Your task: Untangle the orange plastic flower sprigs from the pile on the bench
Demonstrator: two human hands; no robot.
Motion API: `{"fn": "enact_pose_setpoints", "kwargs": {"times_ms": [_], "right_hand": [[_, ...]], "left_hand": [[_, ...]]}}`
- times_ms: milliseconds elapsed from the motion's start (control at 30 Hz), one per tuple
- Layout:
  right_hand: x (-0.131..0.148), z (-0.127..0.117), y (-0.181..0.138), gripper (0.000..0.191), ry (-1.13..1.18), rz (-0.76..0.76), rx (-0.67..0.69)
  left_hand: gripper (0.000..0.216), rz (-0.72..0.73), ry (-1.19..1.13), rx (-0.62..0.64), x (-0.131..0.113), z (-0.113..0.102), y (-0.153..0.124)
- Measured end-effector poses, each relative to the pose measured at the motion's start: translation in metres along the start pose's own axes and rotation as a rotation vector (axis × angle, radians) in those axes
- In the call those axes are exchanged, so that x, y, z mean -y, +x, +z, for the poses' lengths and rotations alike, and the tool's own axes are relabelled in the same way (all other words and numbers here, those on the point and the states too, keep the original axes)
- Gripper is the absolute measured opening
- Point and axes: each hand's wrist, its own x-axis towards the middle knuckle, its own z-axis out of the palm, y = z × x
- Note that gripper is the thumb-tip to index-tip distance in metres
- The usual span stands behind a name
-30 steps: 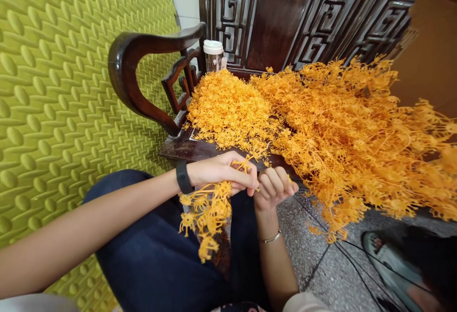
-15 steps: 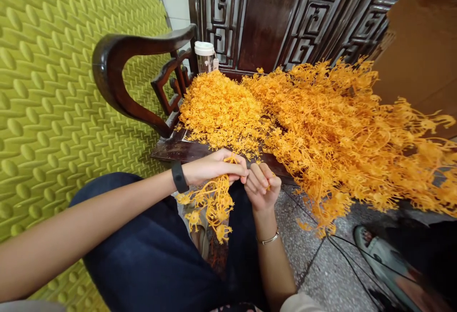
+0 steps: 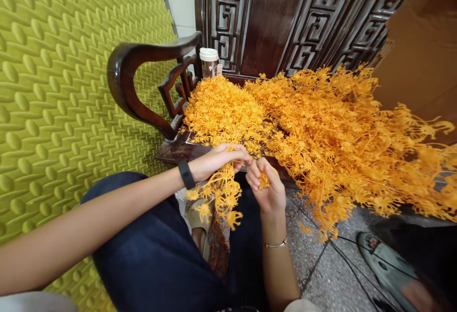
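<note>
Orange sprig point(image 3: 228, 193) hangs from our left hand point(image 3: 217, 159), in front of the carved wooden seat point(image 3: 185, 151) and above the gap between our knees; the fingers grasp it near its top and its branching heads dangle below. Our right hand point(image 3: 273, 193) is cupped just beside, fingers curled round small orange pieces point(image 3: 264, 181); whether the fingertips of both hands touch, we cannot tell.

Those pieces look the likeliest loss: if we uncurl or tilt the palm too soon, they could drop onto the speckled floor point(image 3: 314, 259). The sprig's thin arms could catch on one another, so a hard tug might tear a branch or pull the whole sprig loose.

Behind our hands, the heap of heads point(image 3: 226, 109) reaches close to the seat's front edge, and a brushing wrist could sweep some over. It meets the larger pile point(image 3: 339, 145), so the two could mix. That pile droops past the edge; a bump might send it sliding onto the black cables point(image 3: 344, 257).
</note>
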Motion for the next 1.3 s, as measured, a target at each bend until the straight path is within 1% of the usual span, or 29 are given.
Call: {"fn": "enact_pose_setpoints", "kwargs": {"times_ms": [67,167,267,367,433,533,600,700,833,933,1033,1133,1233,1300], "right_hand": [[0.004,0.000,0.000,0.006,-0.073,-0.030,-0.048],[0.007,-0.003,0.000,0.009,-0.153,-0.060,-0.108],[0.005,-0.004,0.001,0.007,-0.163,-0.086,-0.083],[0.001,0.003,0.001,0.005,-0.210,-0.103,-0.045],[-0.001,0.009,-0.001,0.007,-0.315,-0.125,-0.044],[-0.002,0.018,-0.003,0.013,-0.562,-0.171,-0.063],[-0.001,0.020,-0.004,0.020,-0.726,-0.178,-0.071],[0.004,0.021,-0.006,0.028,-0.892,-0.178,-0.051],[0.012,0.023,-0.008,0.026,-1.048,-0.254,-0.047],[0.016,0.028,-0.009,0.021,-1.093,-0.336,-0.083],[0.016,0.029,-0.010,0.015,-1.070,-0.399,-0.147],[0.015,0.025,-0.012,0.012,-1.036,-0.411,-0.240],[0.016,0.019,-0.012,0.012,-0.994,-0.446,-0.360],[0.019,0.015,-0.012,0.010,-1.005,-0.498,-0.361]], "left_hand": [[0.016,0.022,0.016,-0.080,0.000,-0.001,0.001],[0.017,0.033,0.039,-0.170,-0.001,-0.001,0.001],[0.016,0.024,0.055,-0.261,0.001,-0.003,0.001],[0.016,0.033,0.088,-0.346,0.006,-0.008,0.002],[0.018,0.045,0.123,-0.372,0.009,-0.011,0.003],[0.019,0.044,0.141,-0.376,0.010,-0.012,0.004],[0.019,0.049,0.125,-0.371,0.007,-0.010,0.006],[0.018,0.088,0.090,-0.393,0.003,-0.003,0.010],[0.017,0.110,0.052,-0.427,-0.002,0.003,0.016],[0.019,0.070,0.015,-0.402,-0.006,0.006,0.018],[0.026,0.020,0.020,-0.331,-0.011,0.008,0.018],[0.033,-0.003,0.080,-0.197,-0.013,0.010,0.017],[0.036,0.014,0.130,-0.046,-0.013,0.010,0.017],[0.037,0.033,0.169,0.011,-0.013,0.009,0.018]]}}
